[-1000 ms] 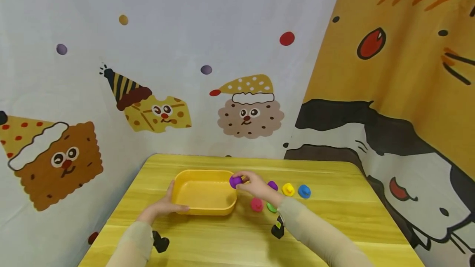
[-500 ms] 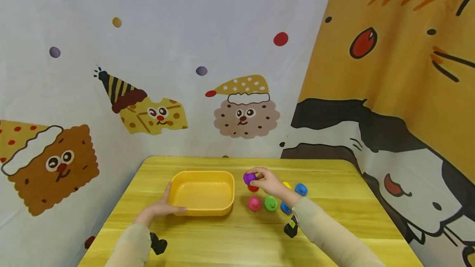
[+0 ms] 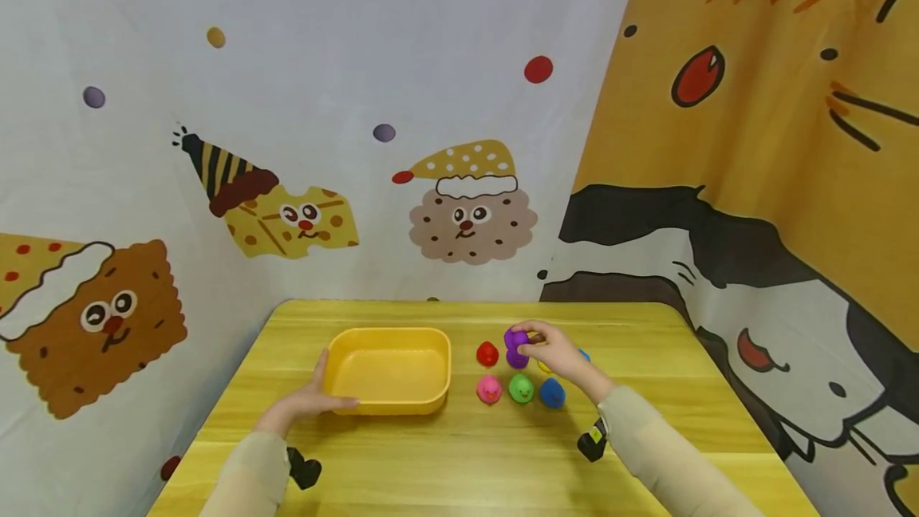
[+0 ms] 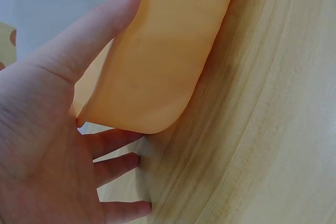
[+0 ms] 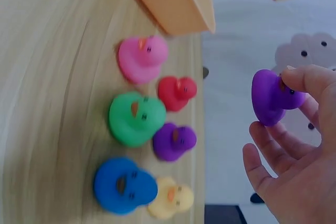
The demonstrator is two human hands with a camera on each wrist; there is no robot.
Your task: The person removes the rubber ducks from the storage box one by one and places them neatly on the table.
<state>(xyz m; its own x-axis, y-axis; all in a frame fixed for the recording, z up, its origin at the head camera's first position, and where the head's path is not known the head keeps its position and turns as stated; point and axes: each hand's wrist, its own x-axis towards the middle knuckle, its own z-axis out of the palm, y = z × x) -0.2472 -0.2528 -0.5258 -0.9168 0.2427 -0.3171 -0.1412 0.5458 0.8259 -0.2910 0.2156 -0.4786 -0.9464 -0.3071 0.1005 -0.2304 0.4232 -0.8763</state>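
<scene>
My right hand (image 3: 556,348) pinches a purple rubber duck (image 5: 270,98) between thumb and fingers, raised above the table. Another purple duck (image 5: 175,141) sits on the table; in the head view it shows just below the held one. My left hand (image 3: 305,404) rests against the left front corner of a yellow plastic tray (image 3: 388,408). Its thumb lies along the front side near the rim, and the other fingers extend fairly straight by the left end. Close to my right hand stand a red duck (image 3: 487,354), a pink duck (image 3: 490,390), a green duck (image 3: 521,388) and a blue duck (image 3: 552,393).
Behind my right hand, a yellow duck (image 5: 170,198) and a second blue duck (image 3: 585,355) are partly hidden. The wooden table (image 3: 445,469) meets a cartoon-printed cloth (image 3: 459,46) at the back. A black wrist device (image 3: 592,441) hangs at my right sleeve.
My right hand has carried the purple duck rightward from the tray's right rim, past the red duck, to above the other purple duck. My left hand stays at the tray.
</scene>
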